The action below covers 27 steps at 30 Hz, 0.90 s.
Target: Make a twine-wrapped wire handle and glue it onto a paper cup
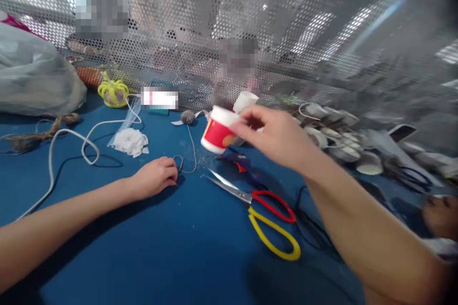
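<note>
My right hand (pixel 272 133) pinches a red-and-white cup (pixel 219 131) by its side, tilted and raised over the table. My left hand (pixel 157 178) rests on the blue tabletop with its fingers curled. A thin grey string (pixel 195 145) runs from a small grey ball (pixel 187 116) and loops close to those fingers; whether they grip it is hidden. Below the cup lie open scissors (pixel 246 198) with one red and one yellow handle. A dark blue glue gun (pixel 241 164) with an orange-red trigger lies behind them, partly under my right hand.
A white cord (pixel 86 140) winds across the left, near crumpled white pieces (pixel 130 142) and a yellow looped ornament (pixel 112 93). Many white round pieces (pixel 345 145) crowd the right, beside dark-handled scissors (pixel 411 176). A perforated metal screen (pixel 200 19) borders the back.
</note>
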Motion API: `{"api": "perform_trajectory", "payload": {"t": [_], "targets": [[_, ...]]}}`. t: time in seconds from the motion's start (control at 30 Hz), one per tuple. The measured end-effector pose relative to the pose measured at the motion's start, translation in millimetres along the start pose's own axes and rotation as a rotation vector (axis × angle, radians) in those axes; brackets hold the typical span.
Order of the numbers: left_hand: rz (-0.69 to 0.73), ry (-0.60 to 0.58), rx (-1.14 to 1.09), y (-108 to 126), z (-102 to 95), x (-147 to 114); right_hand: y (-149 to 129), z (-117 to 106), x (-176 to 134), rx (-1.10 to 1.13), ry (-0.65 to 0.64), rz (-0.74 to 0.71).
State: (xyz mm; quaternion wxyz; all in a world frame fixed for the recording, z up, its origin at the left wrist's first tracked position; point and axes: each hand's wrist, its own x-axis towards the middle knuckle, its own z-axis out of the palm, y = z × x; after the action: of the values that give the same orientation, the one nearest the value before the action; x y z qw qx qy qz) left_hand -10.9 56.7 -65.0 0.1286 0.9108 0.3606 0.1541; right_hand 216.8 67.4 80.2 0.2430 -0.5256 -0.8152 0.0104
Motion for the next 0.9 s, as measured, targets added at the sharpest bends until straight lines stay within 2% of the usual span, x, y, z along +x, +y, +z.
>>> {"api": "perform_trajectory", "payload": {"t": [0.13, 0.2, 0.27, 0.37, 0.47, 0.53, 0.6, 0.67, 0.7, 0.73, 0.8, 0.87, 0.9], "targets": [[-0.017, -0.077, -0.01, 12, -9.4, -5, -22, 16, -50, 0.106, -0.145, -0.104], [-0.065, -0.16, -0.189, 24, -15.0, -12, -23, 19, -65, 0.12, -0.169, -0.127], [-0.123, -0.259, -0.467, 39, -19.0, -19, -20, 19, -75, 0.14, -0.16, -0.116], [-0.156, -0.206, -0.596, 64, -18.1, -25, -14, 16, -85, 0.162, -0.079, -0.051], [-0.102, -0.122, -0.527, 78, -12.8, -22, -9, 10, -90, 0.185, 0.04, 0.049], [-0.012, -0.071, -0.387, 77, -12.8, -17, -7, 7, -91, 0.202, 0.074, 0.091], [0.026, 0.069, -0.239, 73, -18.5, -11, -8, 7, -91, 0.201, 0.035, 0.07], [0.044, 0.262, -0.175, 70, -28.0, -7, -13, 12, -90, 0.187, -0.051, -0.004], [0.087, 0.315, -0.135, 70, -33.0, -5, -17, 16, -90, 0.186, -0.104, -0.048], [0.139, 0.331, -0.097, 72, -37.5, -4, -21, 21, -90, 0.191, -0.139, -0.088], [0.209, 0.252, -0.023, 78, -44.2, -4, -27, 31, -91, 0.254, -0.187, -0.167], [0.172, 0.168, 0.032, 83, -48.8, -8, -29, 41, -94, 0.346, -0.182, -0.201], [0.126, 0.162, 0.045, 83, -50.9, -11, -27, 44, -96, 0.379, -0.168, -0.209]]}}
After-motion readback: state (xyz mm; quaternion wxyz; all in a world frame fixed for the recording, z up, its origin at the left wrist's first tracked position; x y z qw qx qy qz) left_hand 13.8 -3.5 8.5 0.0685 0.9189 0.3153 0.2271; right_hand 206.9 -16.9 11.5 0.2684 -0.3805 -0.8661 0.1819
